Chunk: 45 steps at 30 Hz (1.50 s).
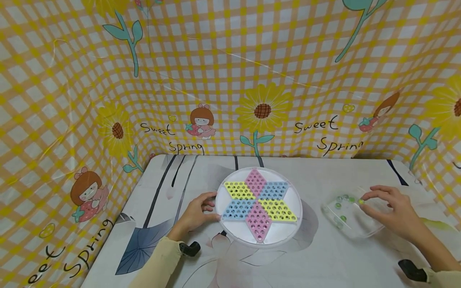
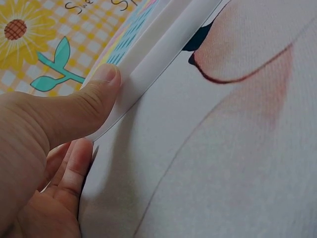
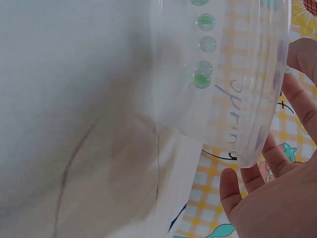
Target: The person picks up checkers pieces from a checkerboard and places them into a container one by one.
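A round white Chinese checkers board (image 1: pixel 282 232) with a pink, yellow and blue star lies on the table. At its left edge, my left hand (image 1: pixel 194 214) grips the rim; the left wrist view shows the thumb (image 2: pixel 101 91) on top of the side wall and the fingers lower down. Over a clear plastic container (image 1: pixel 363 236) to the right, my right hand (image 1: pixel 394 208) pinches a small greenish marble (image 1: pixel 361 202) between thumb and index finger. Several clear and green marbles (image 3: pixel 202 79) lie inside the container.
The table (image 1: pixel 313 264) wears a pale cover with printed leaves and flowers. A yellow checked cloth (image 1: pixel 223 80) with sunflowers hangs around the back and sides. The board stands in the middle, with a gap between it and the container.
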Each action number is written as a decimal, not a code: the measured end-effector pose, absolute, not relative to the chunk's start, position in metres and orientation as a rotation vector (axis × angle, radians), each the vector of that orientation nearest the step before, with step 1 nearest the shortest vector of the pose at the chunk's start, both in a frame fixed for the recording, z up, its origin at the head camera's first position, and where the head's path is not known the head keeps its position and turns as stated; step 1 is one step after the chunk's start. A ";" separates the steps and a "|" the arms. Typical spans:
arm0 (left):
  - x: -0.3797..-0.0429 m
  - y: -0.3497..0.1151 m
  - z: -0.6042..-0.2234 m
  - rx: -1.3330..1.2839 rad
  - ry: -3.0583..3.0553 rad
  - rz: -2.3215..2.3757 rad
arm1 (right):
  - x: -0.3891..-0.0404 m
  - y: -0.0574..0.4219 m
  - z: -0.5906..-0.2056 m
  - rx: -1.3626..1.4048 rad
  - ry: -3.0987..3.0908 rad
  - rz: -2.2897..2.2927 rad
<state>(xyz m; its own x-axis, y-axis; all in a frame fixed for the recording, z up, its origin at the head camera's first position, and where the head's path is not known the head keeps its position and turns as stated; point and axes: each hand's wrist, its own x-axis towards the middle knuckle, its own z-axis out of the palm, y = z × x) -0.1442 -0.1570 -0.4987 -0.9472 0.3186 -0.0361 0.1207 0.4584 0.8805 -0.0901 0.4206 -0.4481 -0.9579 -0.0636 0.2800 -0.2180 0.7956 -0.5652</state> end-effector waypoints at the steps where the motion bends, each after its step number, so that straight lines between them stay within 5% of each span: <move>1: -0.144 -0.157 -0.499 0.375 2.507 1.490 | -0.090 0.421 -0.449 0.221 -2.740 0.909; 45: -0.139 -0.159 -0.486 0.335 2.514 1.442 | -0.089 0.413 -0.449 0.298 -2.713 0.991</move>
